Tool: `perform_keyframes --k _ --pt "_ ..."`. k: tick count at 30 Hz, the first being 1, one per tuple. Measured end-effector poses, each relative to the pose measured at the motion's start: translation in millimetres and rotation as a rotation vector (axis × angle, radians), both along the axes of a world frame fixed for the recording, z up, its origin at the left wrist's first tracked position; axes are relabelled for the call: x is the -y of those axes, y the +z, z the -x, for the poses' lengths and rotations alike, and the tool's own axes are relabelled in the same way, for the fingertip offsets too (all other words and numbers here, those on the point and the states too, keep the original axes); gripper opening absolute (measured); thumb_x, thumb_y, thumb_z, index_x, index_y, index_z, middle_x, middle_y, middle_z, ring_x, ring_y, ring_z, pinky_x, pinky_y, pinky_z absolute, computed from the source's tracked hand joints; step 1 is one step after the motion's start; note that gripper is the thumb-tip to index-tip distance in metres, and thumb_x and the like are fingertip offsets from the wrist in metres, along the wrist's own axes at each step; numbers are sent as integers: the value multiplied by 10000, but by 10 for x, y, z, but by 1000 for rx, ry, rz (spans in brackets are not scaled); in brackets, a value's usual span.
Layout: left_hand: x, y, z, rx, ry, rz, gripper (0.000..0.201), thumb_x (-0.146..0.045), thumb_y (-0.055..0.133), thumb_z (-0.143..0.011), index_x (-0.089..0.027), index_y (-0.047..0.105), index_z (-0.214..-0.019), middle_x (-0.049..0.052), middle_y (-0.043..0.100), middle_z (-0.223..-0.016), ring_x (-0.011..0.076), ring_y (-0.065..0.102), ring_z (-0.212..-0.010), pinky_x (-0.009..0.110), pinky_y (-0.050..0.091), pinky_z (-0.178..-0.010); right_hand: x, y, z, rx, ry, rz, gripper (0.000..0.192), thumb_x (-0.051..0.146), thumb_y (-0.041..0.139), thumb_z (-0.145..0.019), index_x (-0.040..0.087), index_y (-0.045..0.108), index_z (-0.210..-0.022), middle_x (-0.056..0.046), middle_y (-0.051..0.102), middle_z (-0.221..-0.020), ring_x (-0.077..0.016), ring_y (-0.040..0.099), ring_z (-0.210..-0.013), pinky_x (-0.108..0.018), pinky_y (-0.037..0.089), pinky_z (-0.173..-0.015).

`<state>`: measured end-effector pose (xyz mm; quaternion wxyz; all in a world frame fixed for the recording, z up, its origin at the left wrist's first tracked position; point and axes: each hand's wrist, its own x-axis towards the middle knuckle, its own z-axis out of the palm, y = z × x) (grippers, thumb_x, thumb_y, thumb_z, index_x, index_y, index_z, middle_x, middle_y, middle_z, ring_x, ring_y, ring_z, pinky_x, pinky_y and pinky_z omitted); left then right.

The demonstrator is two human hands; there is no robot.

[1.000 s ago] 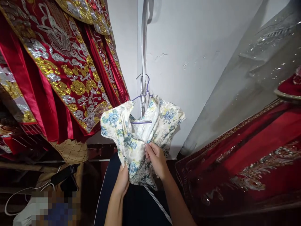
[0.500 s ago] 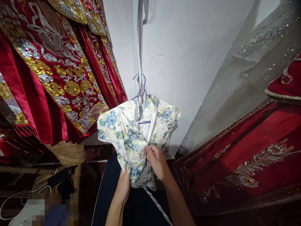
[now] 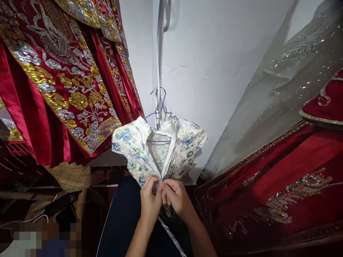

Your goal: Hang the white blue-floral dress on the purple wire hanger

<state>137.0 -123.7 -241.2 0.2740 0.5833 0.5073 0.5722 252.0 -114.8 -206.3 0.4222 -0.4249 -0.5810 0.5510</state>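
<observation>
A white short-sleeved garment with blue and yellow flowers [image 3: 184,142] hangs on a thin purple hanger [image 3: 164,103] in front of me. Its front opening spreads into a V from the neck down to my fingers. My left hand [image 3: 151,196] pinches one edge at the bottom of the V. Right beside it, my right hand [image 3: 175,196] pinches the other edge, and the fingertips of both hands meet there. Whether a fastener sits between the fingertips, I cannot make out. The garment's lower part is mostly hidden behind my hands.
Red costumes with gold and silver embroidery [image 3: 77,96] hang at the left. A sheer sparkling fabric [image 3: 257,107] and a red beaded garment [image 3: 268,185] are at the right. A white pole [image 3: 158,46] stands against the wall. Dark devices with a white cable [image 3: 44,214] lie lower left.
My left hand has moved from the garment's lower left side up to the front opening, meeting my right hand. My right hand has moved lower, and the neckline now gapes in a longer V.
</observation>
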Motion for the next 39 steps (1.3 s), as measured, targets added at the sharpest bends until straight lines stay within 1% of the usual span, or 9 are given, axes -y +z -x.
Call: perform_keyframes --k 4,11,15,21,24,27,30,34,39 --pt "6 2 46 -69 -64 -36 173 -269 523 -938 -209 590 -790 35 534 -782 183 521 -740 279 402 -672 -274 204 -100 -78 -83 55 298 406 551 -871 173 634 -705 29 529 -446 -83 373 -355 -225 264 -398" --pt "-100 44 195 -250 -163 -21 190 -265 474 -944 -215 584 -798 48 550 -792 194 523 -743 275 394 -685 -1047 1300 -39 -402 -151 -120 306 431 760 -740 142 659 -736 22 543 -546 -54 406 -437 -184 256 -377" --pt "-230 183 335 -408 -238 -9 195 -239 481 -928 -207 615 -789 50 580 -777 191 546 -727 269 402 -662 -1011 1385 34 -424 -186 -191 284 425 711 -781 148 652 -763 25 548 -537 -58 416 -439 -179 282 -393" --pt "-606 1184 448 -278 -89 -306 425 -289 515 -959 -251 515 -1382 73 675 -1021 194 623 -869 307 467 -826 -833 1223 36 -269 -151 -269 264 389 588 -871 172 613 -723 35 527 -477 -74 415 -413 -192 305 -414" --pt "-783 1700 388 -393 -82 -467 267 -310 501 -973 -219 647 -1177 69 679 -1004 190 611 -884 306 461 -827 -847 1355 15 -182 -120 -361 259 375 569 -881 169 633 -737 27 541 -494 -84 429 -430 -205 326 -441" --pt "-848 1914 342 -498 -51 -558 204 -308 506 -974 -180 662 -943 56 663 -916 181 598 -870 297 450 -819 -927 1311 11 -134 -143 -432 272 411 594 -866 168 641 -755 25 541 -526 -94 431 -457 -221 323 -460" --pt "-899 1900 499 -384 82 -583 184 -305 525 -965 -169 642 -925 44 653 -907 170 593 -879 286 443 -825 -1009 972 6 -59 -214 -427 266 404 602 -838 170 638 -715 23 514 -540 -110 437 -491 -237 306 -473" --pt "-1157 1725 1112 185 307 -539 196 -340 572 -920 -150 619 -899 15 613 -837 123 562 -773 230 446 -747 -1011 533 -41 -5 -209 -332 259 359 589 -810 174 605 -629 25 487 -489 -119 440 -477 -248 301 -478" --pt "-1394 1049 1630 738 279 -122 242 -349 625 -808 -170 491 -716 -44 500 -615 92 480 -571 231 443 -653 -833 499 -55 3 -127 -278 247 319 572 -821 179 590 -618 24 497 -486 -112 419 -464 -247 284 -466"
